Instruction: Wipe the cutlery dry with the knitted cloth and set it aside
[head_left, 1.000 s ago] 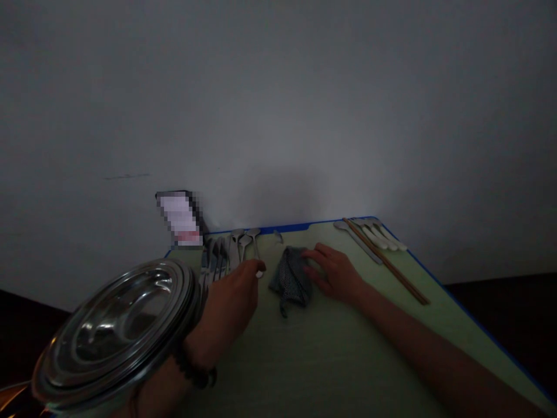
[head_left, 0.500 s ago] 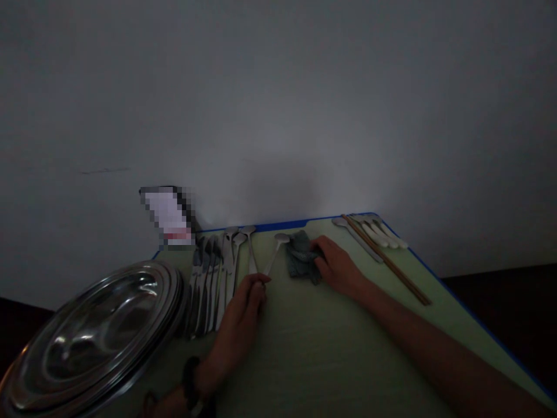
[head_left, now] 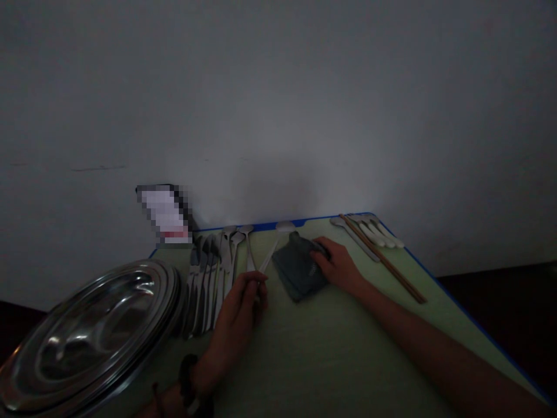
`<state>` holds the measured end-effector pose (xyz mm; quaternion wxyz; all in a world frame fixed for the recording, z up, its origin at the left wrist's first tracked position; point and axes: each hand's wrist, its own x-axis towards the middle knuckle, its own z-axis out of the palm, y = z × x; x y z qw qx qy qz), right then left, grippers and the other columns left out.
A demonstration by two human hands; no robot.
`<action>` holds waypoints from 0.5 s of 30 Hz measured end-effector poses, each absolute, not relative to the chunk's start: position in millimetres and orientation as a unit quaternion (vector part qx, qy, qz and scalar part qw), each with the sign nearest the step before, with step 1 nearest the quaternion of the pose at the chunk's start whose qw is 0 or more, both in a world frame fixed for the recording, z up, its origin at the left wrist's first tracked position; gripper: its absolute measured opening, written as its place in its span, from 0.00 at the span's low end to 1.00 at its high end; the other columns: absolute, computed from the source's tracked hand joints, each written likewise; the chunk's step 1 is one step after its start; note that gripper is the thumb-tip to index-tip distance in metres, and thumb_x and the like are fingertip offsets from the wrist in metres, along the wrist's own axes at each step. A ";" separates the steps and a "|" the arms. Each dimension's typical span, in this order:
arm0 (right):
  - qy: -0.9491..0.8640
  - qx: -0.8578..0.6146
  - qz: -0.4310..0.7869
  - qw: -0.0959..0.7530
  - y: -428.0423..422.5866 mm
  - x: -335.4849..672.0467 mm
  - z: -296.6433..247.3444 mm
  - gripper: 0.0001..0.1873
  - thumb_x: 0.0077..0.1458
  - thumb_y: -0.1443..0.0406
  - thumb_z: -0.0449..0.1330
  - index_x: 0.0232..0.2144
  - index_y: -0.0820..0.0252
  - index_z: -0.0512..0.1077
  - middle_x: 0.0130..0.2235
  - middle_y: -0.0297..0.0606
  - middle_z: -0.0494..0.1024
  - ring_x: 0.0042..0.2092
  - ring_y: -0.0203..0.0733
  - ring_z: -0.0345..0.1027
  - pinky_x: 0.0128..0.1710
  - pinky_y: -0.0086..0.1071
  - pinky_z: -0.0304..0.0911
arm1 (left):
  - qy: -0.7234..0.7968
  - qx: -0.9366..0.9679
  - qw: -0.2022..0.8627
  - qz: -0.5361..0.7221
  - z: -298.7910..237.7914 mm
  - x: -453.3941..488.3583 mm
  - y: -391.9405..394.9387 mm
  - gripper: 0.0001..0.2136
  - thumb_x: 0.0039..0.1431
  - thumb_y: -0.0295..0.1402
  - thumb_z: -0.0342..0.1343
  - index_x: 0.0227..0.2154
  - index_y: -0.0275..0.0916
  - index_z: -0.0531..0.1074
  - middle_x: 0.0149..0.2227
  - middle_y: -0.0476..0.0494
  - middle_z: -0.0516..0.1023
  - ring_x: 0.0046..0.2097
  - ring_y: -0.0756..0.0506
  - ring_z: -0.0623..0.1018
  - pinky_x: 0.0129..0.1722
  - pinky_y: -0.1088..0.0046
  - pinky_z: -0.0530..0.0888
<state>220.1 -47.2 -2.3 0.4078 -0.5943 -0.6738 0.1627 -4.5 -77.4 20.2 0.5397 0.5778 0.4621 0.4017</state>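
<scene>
My left hand [head_left: 246, 299] is closed round the handle of a metal spoon [head_left: 285, 227], whose bowl points away toward the wall. To the right, my right hand [head_left: 335, 260] pinches a folded grey-green cloth [head_left: 300, 270], which hangs beside the spoon's handle just below its bowl. Whether cloth and spoon touch is hard to tell in the dim light. Another spoon [head_left: 247, 244] lies on the table just beyond my left hand, at the end of a row of metal cutlery [head_left: 209, 284].
A stack of oval metal trays [head_left: 143, 302] fills the table's left side. Behind it, a blurred-out phone [head_left: 163, 212] leans on the wall. On the right lie wooden chopsticks [head_left: 387, 261], a metal spoon [head_left: 359, 241] and white-handled cutlery [head_left: 380, 235]. Blue trim edges the green table [head_left: 322, 354].
The spoon in my left hand has lifted and tilted, its bowl now farther toward the wall. The cloth, bunched before, has opened out and shifted slightly left and nearer me.
</scene>
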 end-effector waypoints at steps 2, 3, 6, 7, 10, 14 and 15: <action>-0.624 -0.585 0.240 0.460 -44.1 225.0 -2.1 0.08 0.49 0.62 0.50 0.30 0.59 0.66 0.28 0.34 0.70 0.32 0.40 0.65 0.33 0.31 0.60 | 0.455 0.568 0.537 0.426 22.2 -4.7 -79.9 0.09 0.57 0.38 0.48 0.35 0.39 0.65 0.29 0.51 0.67 0.28 0.52 0.68 0.25 0.79 0.66; -0.581 -0.580 0.287 0.493 -42.3 226.9 -2.2 0.08 0.48 0.62 0.49 0.30 0.59 0.66 0.28 0.34 0.71 0.33 0.40 0.66 0.32 0.31 0.60 | 0.453 0.567 0.535 0.432 23.1 -4.8 -81.0 0.08 0.56 0.38 0.48 0.34 0.39 0.66 0.29 0.51 0.67 0.29 0.52 0.69 0.26 0.79 0.67; -0.398 -0.524 0.464 0.594 -37.9 229.0 -2.8 0.10 0.45 0.63 0.49 0.29 0.58 0.67 0.30 0.34 0.74 0.35 0.41 0.68 0.32 0.31 0.62 | 0.454 0.581 0.525 0.425 24.5 -4.5 -82.8 0.08 0.56 0.38 0.48 0.33 0.39 0.67 0.28 0.51 0.67 0.29 0.52 0.68 0.28 0.79 0.67; -0.334 -0.488 0.520 0.616 -37.2 228.8 -3.1 0.10 0.44 0.64 0.49 0.28 0.57 0.68 0.28 0.34 0.74 0.34 0.41 0.69 0.31 0.31 0.62 | 0.455 0.590 0.522 0.415 24.4 -4.4 -82.8 0.08 0.57 0.38 0.48 0.33 0.39 0.67 0.28 0.51 0.67 0.29 0.52 0.68 0.27 0.79 0.67; -0.197 -0.402 0.612 0.652 -37.3 227.1 -4.5 0.04 0.39 0.65 0.54 0.22 0.58 0.68 0.23 0.31 0.73 0.28 0.38 0.67 0.26 0.29 0.61 | 0.457 0.618 0.508 0.388 22.5 -4.3 -81.9 0.08 0.59 0.37 0.46 0.34 0.40 0.66 0.27 0.51 0.67 0.28 0.51 0.67 0.27 0.78 0.66; -0.131 -0.408 0.622 0.655 -37.8 224.9 -5.1 0.01 0.38 0.67 0.56 0.20 0.57 0.68 0.19 0.27 0.71 0.23 0.35 0.64 0.21 0.26 0.58 | 0.452 0.644 0.485 0.382 19.2 -5.4 -81.2 0.08 0.60 0.37 0.44 0.35 0.40 0.65 0.28 0.50 0.67 0.29 0.50 0.67 0.27 0.77 0.66; -0.127 -0.413 0.620 0.655 -37.7 224.4 -4.4 0.02 0.39 0.68 0.56 0.21 0.57 0.69 0.19 0.27 0.71 0.23 0.35 0.64 0.21 0.26 0.58 | 0.452 0.651 0.476 0.381 18.7 -5.9 -81.4 0.08 0.60 0.36 0.43 0.35 0.40 0.65 0.27 0.51 0.66 0.29 0.50 0.67 0.27 0.77 0.66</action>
